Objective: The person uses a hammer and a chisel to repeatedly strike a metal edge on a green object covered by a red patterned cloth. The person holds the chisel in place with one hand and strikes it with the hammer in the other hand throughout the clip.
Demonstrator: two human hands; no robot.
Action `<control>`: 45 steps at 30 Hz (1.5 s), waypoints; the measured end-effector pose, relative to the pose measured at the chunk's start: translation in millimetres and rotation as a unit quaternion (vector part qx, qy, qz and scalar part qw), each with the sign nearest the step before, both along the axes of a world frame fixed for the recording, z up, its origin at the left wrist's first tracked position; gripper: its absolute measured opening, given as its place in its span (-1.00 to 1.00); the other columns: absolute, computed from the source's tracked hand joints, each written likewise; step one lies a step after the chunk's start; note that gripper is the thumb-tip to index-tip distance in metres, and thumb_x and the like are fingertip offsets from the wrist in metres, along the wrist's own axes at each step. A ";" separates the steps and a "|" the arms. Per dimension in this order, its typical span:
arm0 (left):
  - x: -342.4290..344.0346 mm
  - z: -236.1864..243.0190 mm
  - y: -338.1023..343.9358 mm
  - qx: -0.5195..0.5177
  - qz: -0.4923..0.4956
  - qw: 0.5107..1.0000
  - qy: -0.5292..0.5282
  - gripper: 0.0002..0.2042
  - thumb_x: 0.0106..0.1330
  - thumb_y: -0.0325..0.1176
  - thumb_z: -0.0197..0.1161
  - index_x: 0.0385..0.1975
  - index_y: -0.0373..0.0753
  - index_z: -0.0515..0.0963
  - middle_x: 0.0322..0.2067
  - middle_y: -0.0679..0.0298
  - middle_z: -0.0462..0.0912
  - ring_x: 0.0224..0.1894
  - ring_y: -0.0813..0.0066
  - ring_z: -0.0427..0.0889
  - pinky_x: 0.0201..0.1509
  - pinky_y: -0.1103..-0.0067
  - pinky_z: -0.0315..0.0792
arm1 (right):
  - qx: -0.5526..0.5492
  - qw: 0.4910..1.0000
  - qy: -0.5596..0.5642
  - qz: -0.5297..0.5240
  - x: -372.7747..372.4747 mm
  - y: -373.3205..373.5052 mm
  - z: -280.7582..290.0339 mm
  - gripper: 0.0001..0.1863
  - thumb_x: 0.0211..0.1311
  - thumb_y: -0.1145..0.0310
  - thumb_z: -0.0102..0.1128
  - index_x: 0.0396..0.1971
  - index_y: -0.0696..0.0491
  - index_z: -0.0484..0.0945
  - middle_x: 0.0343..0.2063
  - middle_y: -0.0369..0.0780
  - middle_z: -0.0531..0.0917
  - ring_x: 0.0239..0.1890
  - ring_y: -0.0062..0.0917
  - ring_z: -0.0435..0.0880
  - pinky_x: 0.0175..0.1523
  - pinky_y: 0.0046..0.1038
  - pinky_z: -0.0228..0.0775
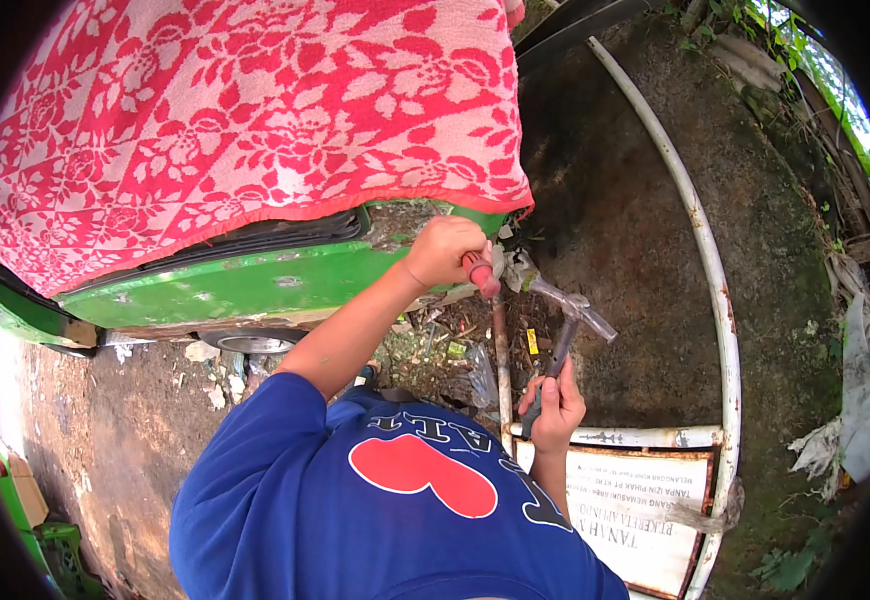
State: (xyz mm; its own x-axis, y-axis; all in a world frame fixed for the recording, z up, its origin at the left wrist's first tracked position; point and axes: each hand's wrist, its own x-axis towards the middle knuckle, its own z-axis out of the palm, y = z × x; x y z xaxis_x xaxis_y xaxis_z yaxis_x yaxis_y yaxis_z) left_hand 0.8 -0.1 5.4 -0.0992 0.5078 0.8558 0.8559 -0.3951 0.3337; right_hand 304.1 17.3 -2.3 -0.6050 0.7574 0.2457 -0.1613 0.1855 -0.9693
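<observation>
My left hand (445, 250) is closed on a red-handled tool (482, 274) at the scraped corner of a green vehicle (255, 285); the tool's tip is hidden under my hand and the debris around it. My right hand (553, 408) grips a hammer (575, 312) by its dark handle, with the metal head raised just below and right of the red handle. A pink blanket with a red floral pattern (255, 110) drapes over the vehicle's upper part, its hem just above my left hand.
A rusty white pipe frame (717, 260) with a white signboard (635, 500) lies to my right. Litter (460, 345) lies on the ground below the vehicle, near its wheel (250, 342). Pale plastic scraps (860, 380) and plants (785, 560) are at the far right; green objects (60, 550) stand lower left.
</observation>
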 end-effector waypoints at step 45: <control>-6.7 2.6 19.1 -0.019 0.024 1.000 -0.004 -0.85 -0.18 -0.43 0.39 -0.62 -0.13 0.53 -0.62 0.27 0.55 -0.52 0.22 0.59 -0.46 0.41 0.44 | 0.155 0.988 0.001 0.006 -35.0 4.3 9.6 -0.47 0.44 0.48 -0.02 0.38 0.08 0.22 -0.61 -0.29 0.48 -0.61 -0.66 0.41 -0.48 -0.60 0.33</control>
State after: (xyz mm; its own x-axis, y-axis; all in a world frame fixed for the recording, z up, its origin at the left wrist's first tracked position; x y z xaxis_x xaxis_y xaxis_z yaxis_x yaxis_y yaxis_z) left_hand -5.9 19.0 8.0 -0.1312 0.5351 0.8346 0.8710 -0.3398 0.3548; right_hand 269.1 21.7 7.3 -0.6124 0.6387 0.4659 -0.1675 0.4712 -0.8660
